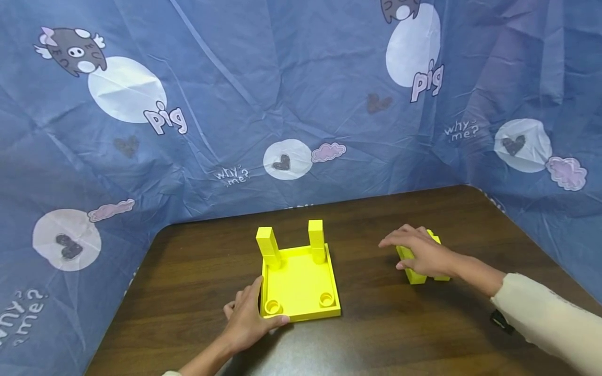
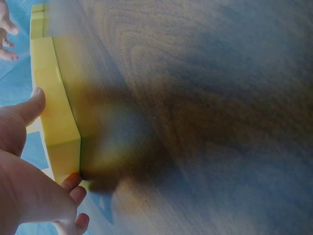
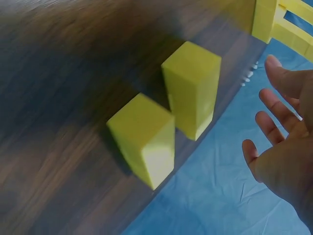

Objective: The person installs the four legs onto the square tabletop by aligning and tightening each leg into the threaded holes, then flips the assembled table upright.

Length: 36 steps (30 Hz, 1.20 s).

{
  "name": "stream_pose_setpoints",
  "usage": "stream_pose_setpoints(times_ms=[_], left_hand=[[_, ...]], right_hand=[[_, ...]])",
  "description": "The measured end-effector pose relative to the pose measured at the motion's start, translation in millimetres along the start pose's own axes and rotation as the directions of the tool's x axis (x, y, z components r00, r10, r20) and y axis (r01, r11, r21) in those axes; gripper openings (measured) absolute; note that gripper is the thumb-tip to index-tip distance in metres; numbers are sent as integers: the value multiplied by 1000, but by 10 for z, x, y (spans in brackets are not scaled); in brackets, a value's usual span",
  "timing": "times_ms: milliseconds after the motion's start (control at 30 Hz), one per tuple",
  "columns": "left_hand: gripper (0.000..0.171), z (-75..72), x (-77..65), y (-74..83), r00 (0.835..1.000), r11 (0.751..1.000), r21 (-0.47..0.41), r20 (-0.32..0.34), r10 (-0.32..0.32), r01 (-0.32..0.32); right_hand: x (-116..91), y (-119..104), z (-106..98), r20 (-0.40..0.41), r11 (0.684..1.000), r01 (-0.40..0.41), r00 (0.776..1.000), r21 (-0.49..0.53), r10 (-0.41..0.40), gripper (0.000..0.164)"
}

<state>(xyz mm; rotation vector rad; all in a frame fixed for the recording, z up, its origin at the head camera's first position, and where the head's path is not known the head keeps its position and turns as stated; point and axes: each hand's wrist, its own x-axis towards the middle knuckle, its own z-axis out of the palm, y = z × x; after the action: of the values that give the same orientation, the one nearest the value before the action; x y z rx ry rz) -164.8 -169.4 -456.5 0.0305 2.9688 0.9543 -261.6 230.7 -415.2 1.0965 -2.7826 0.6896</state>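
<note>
Left hand grasping tray by its near-left corner, right hand released, near two blocks, toward right edge of desk

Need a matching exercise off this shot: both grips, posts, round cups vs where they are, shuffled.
1. Left grip
2. Right grip
3. Two posts
4. Two round cups

A. Upright at the tray's far corners
B. Above the loose blocks
C. Inside the tray's near corners
D. Holding the tray's outer edge

Pairs: 1-D, 2-B, 3-A, 4-C
</note>
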Motion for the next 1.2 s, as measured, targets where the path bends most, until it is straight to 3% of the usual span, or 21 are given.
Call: stream_pose_setpoints(times_ms=[400,733,1000,1200], left_hand=[[114,-15,-9,2,1000,1000,2,0,4,-4],[114,-11,-9,-1,1000,1000,7,2,1,-1],[113,7,-9,-11,1000,1000,-4,0,6,-6],[114,-6,-9,1,1000,1000,-1,2,3,-3]], right_hand=[[-265,126,-125,63,965,92,995,-246,-79,70],[-333,167,-40,148,921,176,980,-348,-132,84],[-333,249,56,164,877,261,963,-403,-212,75],[-303,275,75,157,867,280,959,-413,-235,68]])
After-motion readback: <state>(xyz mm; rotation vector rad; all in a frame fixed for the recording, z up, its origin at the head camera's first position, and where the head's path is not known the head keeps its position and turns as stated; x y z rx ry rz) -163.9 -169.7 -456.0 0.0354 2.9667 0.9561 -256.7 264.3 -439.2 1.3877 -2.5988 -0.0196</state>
